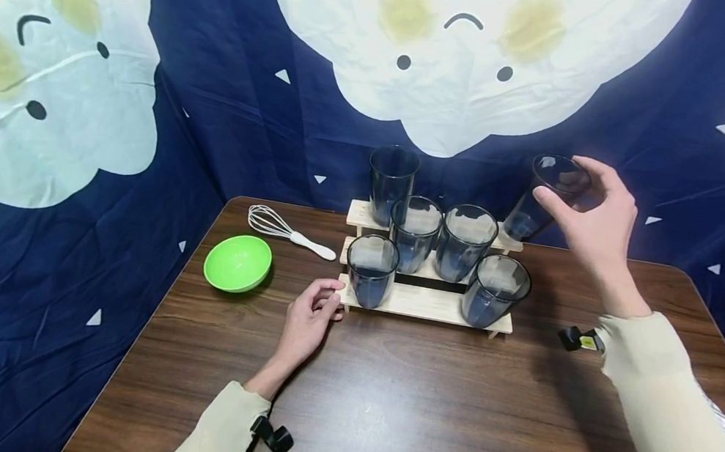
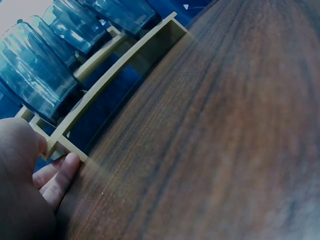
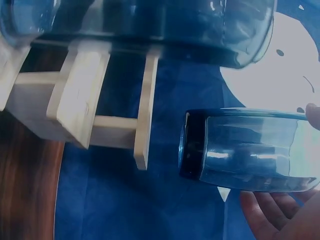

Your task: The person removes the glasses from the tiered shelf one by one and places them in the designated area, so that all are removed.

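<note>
- Right hand point(image 1: 595, 221) gripped the tilted blue tumbler point(image 1: 547, 197) by its rim, at the rack's point(image 1: 423, 304) top right end.
- Left hand point(image 1: 309, 316), fingers loosely curled, touched the rack's lower left corner, holding nothing.

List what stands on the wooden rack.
Five dark glasses stand on the rack: two on the front step, two on the middle, one at the back left. The right hand holds a sixth off its back right end. The glasses hide part of each step.

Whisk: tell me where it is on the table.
In the head view, the whisk lies on the left part of the table, just behind the green bowl and left of the wooden rack.
</note>
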Demonstrator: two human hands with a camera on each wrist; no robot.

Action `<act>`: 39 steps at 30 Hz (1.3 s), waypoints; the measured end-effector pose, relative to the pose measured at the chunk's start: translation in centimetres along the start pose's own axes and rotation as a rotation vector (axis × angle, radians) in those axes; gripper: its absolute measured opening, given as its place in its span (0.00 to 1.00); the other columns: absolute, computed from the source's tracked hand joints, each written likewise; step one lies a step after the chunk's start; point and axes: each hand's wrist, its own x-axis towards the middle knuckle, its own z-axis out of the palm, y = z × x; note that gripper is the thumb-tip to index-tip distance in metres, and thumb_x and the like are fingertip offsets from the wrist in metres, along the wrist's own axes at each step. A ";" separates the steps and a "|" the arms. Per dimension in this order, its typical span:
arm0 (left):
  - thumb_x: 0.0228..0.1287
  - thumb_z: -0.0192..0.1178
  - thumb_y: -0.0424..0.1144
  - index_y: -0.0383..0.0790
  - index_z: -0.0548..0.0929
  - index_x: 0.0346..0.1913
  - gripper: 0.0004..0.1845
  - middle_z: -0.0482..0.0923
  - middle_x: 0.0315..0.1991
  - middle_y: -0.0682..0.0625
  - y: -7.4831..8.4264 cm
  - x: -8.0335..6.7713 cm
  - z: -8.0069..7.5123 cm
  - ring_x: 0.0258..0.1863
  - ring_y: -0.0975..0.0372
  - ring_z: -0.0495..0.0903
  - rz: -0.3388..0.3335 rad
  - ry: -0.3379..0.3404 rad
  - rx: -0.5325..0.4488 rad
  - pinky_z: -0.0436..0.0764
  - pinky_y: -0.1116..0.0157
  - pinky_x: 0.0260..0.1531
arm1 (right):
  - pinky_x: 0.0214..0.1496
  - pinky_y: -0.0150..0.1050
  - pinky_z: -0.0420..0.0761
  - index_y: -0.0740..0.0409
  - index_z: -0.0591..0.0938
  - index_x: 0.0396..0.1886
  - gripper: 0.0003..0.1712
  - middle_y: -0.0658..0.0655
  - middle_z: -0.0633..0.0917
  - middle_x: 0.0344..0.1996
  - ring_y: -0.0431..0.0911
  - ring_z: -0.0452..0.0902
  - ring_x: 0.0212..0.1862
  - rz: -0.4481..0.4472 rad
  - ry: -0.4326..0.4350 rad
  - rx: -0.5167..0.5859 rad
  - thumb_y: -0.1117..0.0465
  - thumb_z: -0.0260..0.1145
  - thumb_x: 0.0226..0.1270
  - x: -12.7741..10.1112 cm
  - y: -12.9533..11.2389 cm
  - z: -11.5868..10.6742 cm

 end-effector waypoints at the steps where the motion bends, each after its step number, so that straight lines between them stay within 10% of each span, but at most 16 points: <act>1: 0.82 0.61 0.24 0.28 0.85 0.59 0.10 0.88 0.49 0.32 0.1 0.0 0.0 0.42 0.60 0.90 -0.001 0.000 0.001 0.96 0.66 0.43 | 0.43 0.24 0.82 0.53 0.87 0.69 0.36 0.38 0.88 0.43 0.31 0.82 0.39 -0.006 0.003 -0.005 0.63 0.87 0.60 0.0 0.0 -0.2; 39: 0.82 0.61 0.25 0.28 0.85 0.59 0.10 0.88 0.49 0.32 0.1 0.0 -0.1 0.43 0.58 0.90 0.004 -0.007 -0.004 0.97 0.64 0.44 | 0.38 0.19 0.75 0.53 0.86 0.70 0.38 0.27 0.83 0.40 0.28 0.76 0.38 0.103 0.032 -0.176 0.58 0.87 0.59 -2.3 4.6 -3.2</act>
